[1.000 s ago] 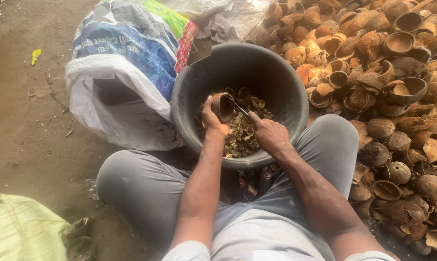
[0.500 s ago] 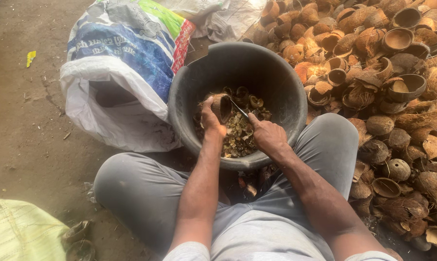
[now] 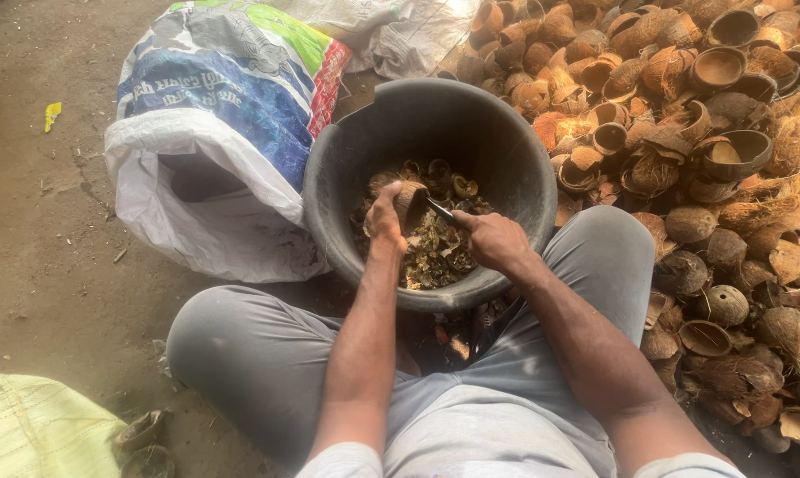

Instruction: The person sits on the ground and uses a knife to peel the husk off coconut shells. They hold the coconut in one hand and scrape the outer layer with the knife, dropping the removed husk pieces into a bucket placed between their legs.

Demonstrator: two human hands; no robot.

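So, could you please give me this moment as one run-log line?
left hand: holds coconut shell | right hand: holds knife, tip at shell | over black tub of scraps | shell pile at right

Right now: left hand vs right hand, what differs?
The left hand grips a coconut shell half; the right hand grips a thin dark blade. The left hand is raised over the bucket's scraps; the right hand sits nearer the bucket rim. Both are closed and working inside the bucket.
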